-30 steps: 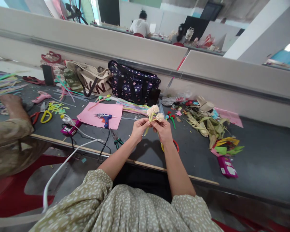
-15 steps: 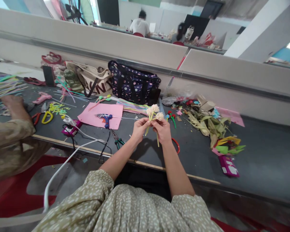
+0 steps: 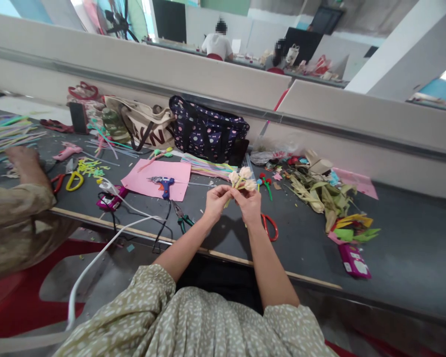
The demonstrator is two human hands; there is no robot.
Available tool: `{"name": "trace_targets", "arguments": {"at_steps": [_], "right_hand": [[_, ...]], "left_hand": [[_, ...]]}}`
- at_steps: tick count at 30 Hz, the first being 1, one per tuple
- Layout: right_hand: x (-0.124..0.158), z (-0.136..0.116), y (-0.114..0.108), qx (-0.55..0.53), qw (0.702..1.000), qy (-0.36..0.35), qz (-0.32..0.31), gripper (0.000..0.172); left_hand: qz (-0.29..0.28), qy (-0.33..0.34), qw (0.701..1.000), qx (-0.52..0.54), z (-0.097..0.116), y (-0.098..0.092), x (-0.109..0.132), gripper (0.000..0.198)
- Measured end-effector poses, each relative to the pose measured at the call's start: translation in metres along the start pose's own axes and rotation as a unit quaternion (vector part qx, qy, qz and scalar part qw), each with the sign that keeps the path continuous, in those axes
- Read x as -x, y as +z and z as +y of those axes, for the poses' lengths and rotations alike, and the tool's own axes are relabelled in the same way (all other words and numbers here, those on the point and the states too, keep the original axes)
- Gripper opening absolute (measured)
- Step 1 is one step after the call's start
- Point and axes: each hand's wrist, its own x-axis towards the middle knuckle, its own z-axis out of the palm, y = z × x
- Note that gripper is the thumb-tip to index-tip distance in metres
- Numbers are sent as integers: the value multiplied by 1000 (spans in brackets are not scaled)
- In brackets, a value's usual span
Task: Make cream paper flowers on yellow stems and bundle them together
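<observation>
Pale cream flowers (image 3: 244, 173) on thin yellow-green stems stand up from between my fingers, over the front part of the dark table. My left hand (image 3: 217, 202) pinches the stems from the left. On the other side my right hand (image 3: 250, 202) is closed on them too, its fingertips meeting the left ones. Most of the stems' length is hidden by my hands. Red-handled scissors (image 3: 269, 227) lie just right of my right wrist, partly covered by it. Left of my left forearm are green-handled pliers (image 3: 183, 218).
A blue glue gun (image 3: 165, 186) rests on a pink sheet (image 3: 137, 177). Bags (image 3: 208, 130) line the back partition. Dried husks (image 3: 329, 196) and a purple box (image 3: 355, 262) lie to the right. A co-worker's arm (image 3: 31, 171) is at far left; a white cable (image 3: 96, 259) crosses the edge.
The flowers have tilted and shifted slightly right within my fingers. The long stem that hung below my right hand no longer shows. More of the red-handled scissors is visible.
</observation>
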Motion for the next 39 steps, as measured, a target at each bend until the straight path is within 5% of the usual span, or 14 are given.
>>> {"name": "trace_targets", "arguments": {"at_steps": [6,16,26,39], "right_hand": [[1,8,8,-2,999,-9,34,28],[1,16,8,1,995,-53,79,28],[3,-7,-5,-13,999,16,-25,25],[0,-15,2,-75,996,33,-22,19]], "left_hand": [[34,18,999,-13,0,4,6,30],[14,9,1000,-3,-4,6,6,27],[-3,-1,1000,1,6,2,1,26],[-18,-60,997,52,14,2,2,28]]}}
